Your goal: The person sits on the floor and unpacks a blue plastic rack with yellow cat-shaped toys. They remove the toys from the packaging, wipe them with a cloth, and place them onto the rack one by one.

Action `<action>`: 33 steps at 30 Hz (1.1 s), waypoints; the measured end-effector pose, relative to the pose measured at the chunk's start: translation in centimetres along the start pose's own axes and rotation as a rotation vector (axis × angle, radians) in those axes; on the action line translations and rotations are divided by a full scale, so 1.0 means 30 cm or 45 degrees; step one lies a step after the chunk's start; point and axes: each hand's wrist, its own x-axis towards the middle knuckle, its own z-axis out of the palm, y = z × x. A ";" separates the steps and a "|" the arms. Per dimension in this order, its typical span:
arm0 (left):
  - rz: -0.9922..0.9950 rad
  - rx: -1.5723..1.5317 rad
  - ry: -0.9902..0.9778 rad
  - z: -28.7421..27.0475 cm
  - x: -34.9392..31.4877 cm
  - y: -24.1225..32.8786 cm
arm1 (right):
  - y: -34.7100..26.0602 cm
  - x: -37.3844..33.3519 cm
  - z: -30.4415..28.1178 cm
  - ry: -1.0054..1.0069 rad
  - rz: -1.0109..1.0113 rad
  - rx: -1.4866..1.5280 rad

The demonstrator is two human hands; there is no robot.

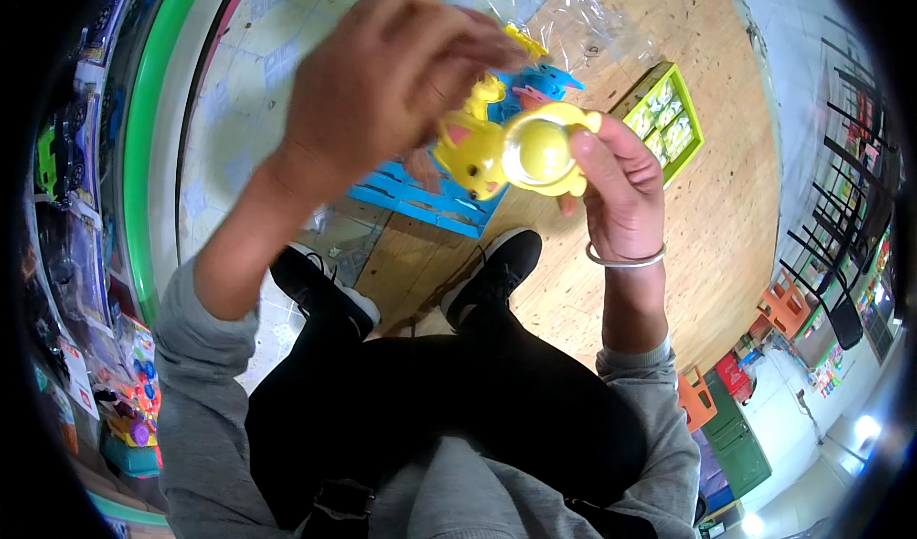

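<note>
My right hand [621, 171] grips the round end of a yellow plastic animal-shaped toy [478, 152], thumb on top. Its body holds a round, shiny clear piece, and its eared head points left. Just above and left of the toy's head is my left hand [382, 90], smeared by motion. Its fingers curl forward, and whether they hold anything does not show. Beneath both hands sits a blue open box [430, 212] with more toys, among them a blue one [546, 80] and a yellow one [487, 90]. My hands partly cover the box.
Crumpled clear plastic [592, 23] lies beyond the blue box. A lime-green tray [686, 152] of small packets stands to the right on the wooden surface [726, 90]. Packaged toys hang on the left past a green curved edge [143, 138]. Black metal racks [841, 147] are far right.
</note>
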 end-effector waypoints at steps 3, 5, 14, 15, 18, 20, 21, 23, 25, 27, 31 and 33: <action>-0.265 -0.302 0.040 -0.065 -0.014 -0.082 | -0.013 -0.014 -0.032 0.121 -0.013 0.135; -0.619 -0.626 0.197 -0.054 -0.075 -0.122 | -0.011 -0.015 -0.041 0.174 -0.016 0.182; -0.777 -1.360 -0.629 -0.078 -0.093 0.030 | -0.010 -0.005 -0.032 0.173 0.071 0.214; -0.766 -1.327 -0.658 -0.069 -0.094 0.049 | -0.011 -0.005 -0.029 0.172 0.068 0.200; -0.765 -1.301 -0.603 -0.050 -0.100 0.080 | -0.013 -0.014 -0.019 0.148 0.040 0.159; -0.869 -1.473 -0.341 -0.047 -0.086 0.086 | -0.011 -0.023 -0.011 0.102 -0.004 0.133; -0.919 -1.559 -0.210 -0.044 -0.081 0.085 | -0.012 -0.027 -0.004 0.117 -0.024 0.104; -0.959 -1.669 -0.257 -0.028 -0.093 0.083 | -0.008 -0.035 0.017 0.144 -0.065 0.049; -0.928 -1.649 -0.256 -0.014 -0.097 0.096 | 0.001 -0.043 0.039 0.122 -0.075 -0.004; -0.826 -1.503 -0.213 0.005 -0.083 0.133 | 0.000 -0.052 0.044 0.030 -0.100 -0.057; -0.860 -1.448 -0.441 -0.026 -0.072 0.116 | -0.032 -0.032 -0.022 -0.315 0.142 -0.068; -0.689 -1.253 -0.714 -0.063 -0.041 0.102 | -0.042 -0.028 -0.019 -0.339 0.193 -0.183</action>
